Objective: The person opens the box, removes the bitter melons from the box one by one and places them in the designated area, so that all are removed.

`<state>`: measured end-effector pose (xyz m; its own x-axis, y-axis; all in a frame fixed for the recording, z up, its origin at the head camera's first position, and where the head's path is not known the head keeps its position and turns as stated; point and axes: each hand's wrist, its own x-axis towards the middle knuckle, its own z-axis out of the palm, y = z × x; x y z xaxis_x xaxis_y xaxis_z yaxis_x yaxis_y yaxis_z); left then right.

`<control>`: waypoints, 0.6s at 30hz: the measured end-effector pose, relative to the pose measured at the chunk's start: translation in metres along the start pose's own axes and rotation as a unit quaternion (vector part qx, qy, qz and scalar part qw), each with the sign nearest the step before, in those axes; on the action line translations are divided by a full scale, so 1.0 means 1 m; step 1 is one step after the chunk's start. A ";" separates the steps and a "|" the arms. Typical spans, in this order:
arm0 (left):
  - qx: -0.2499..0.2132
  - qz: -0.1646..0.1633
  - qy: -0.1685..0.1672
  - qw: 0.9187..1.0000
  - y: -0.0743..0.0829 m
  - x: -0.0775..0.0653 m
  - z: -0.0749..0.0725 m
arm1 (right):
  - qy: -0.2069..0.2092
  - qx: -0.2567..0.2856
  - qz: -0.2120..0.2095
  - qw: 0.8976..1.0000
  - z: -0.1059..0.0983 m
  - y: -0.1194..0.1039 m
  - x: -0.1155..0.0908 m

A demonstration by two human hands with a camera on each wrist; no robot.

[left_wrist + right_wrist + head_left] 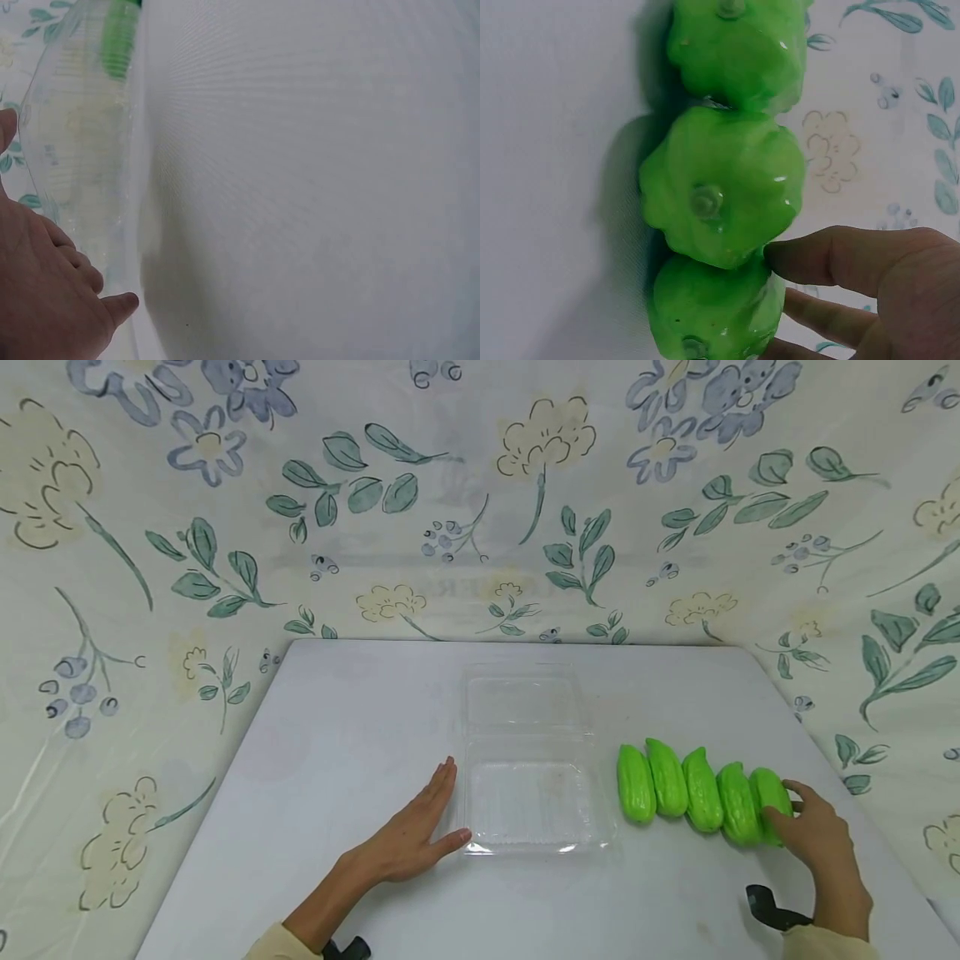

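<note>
My right hand (pixel 821 837) pinches the rightmost green gourd (pixel 769 789), a glossy, lobed vegetable shape, between thumb and fingers. In the right wrist view the thumb (pixel 810 259) presses where this gourd (pixel 712 307) meets its neighbour (pixel 720 184). Several alike gourds stand side by side in a row to its left, stub stems toward me. A clear plastic clamshell box (pixel 528 806) lies unfolded at the middle, its lid half (pixel 525 703) toward the back. Beside its left edge my left hand (pixel 405 839) is stretched out, fingers straight, thumb tip at the front left corner.
Everything lies on a white tabletop (pixel 360 710). A flower-printed cloth (pixel 465 510) hangs behind the table and along both sides. Black wrist straps (pixel 776 912) show at the cuffs of the pale sleeves (pixel 828 943).
</note>
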<state>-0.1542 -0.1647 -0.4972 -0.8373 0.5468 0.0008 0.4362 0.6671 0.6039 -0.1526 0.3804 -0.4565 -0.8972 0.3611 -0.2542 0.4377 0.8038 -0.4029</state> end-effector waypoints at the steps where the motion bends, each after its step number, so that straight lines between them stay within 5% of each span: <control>1: 0.002 0.000 0.001 1.000 0.000 0.000 0.000 | 0.000 0.000 -0.001 1.000 0.001 0.000 -0.001; 11: -0.018 -0.012 0.004 1.000 -0.003 -0.002 -0.005 | -0.003 -0.003 0.001 1.000 -0.001 0.000 -0.005; 18: -0.046 -0.048 0.021 0.998 -0.010 0.000 -0.023 | 0.002 0.004 -0.003 1.000 -0.007 0.000 -0.003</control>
<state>-0.1666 -0.1830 -0.4845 -0.8872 0.4604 -0.0283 0.3232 0.6642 0.6741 -0.1499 0.3826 -0.4501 -0.8997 0.3589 -0.2487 0.4335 0.8023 -0.4105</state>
